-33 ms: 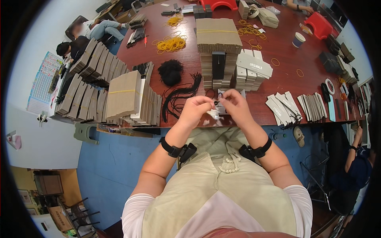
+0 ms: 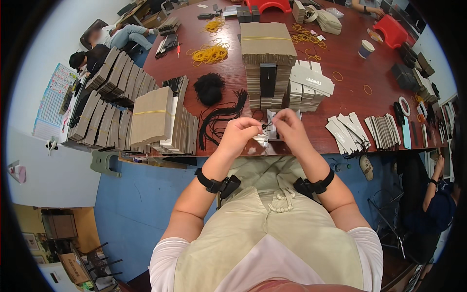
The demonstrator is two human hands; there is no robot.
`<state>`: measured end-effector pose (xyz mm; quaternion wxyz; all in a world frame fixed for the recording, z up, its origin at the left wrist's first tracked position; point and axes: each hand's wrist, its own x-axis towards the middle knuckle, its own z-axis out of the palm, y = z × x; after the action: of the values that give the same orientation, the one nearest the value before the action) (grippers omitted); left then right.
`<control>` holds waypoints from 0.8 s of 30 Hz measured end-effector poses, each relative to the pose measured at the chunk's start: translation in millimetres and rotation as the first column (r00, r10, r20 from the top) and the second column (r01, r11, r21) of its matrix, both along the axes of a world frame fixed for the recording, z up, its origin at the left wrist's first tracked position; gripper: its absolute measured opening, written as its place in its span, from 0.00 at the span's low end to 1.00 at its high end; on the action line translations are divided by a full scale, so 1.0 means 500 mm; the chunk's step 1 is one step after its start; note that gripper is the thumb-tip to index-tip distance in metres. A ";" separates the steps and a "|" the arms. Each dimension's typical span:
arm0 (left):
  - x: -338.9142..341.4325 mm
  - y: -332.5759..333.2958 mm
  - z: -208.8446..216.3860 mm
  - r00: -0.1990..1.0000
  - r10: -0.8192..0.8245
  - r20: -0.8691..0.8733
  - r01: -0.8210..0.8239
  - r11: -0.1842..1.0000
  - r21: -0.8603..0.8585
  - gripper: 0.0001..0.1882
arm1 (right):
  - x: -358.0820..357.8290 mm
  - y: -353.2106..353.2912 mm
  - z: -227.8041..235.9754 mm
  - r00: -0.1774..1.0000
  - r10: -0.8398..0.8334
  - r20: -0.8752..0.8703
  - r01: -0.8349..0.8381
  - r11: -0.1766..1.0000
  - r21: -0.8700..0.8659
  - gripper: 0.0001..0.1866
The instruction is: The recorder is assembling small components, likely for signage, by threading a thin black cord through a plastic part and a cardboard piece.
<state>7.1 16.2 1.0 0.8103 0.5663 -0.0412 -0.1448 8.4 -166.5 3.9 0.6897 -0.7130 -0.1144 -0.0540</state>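
At the table's front edge, my left hand [image 2: 239, 136] and my right hand [image 2: 292, 130] face each other with a small gap between them. Each hand is closed in a pinch of thumb and forefinger. A thin black cord [image 2: 265, 127] runs between the fingertips, with a small dark knot or bead near the left ones. Just behind and below the fingers lies a small white open box [image 2: 273, 136], partly hidden by my right hand. To the left lie a loose bundle of black cords [image 2: 221, 117] and a fluffy black ball of cord [image 2: 209, 89].
Tall stacks of brown card [image 2: 268, 44] and white tags [image 2: 311, 80] stand behind my hands. Banded card stacks [image 2: 152, 114] fill the left. White tags with black cords [image 2: 348, 134] lie right. Yellow rubber bands [image 2: 210, 53] and a paper cup [image 2: 366, 48] are farther back.
My right hand has shifted slightly right, away from the left fingertips, and the gap between them is wider. My left hand stays in place.
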 end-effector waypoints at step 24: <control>-0.002 0.022 0.034 0.987 -0.115 0.112 0.090 0.975 0.204 0.03 | 0.002 -0.019 0.047 0.881 0.294 -0.371 -0.297 0.953 0.050 0.05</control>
<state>5.9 27.0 18.0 0.7372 0.6492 -0.1057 -0.1547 9.6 -176.0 27.2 0.6959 -0.6871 -0.0883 0.1892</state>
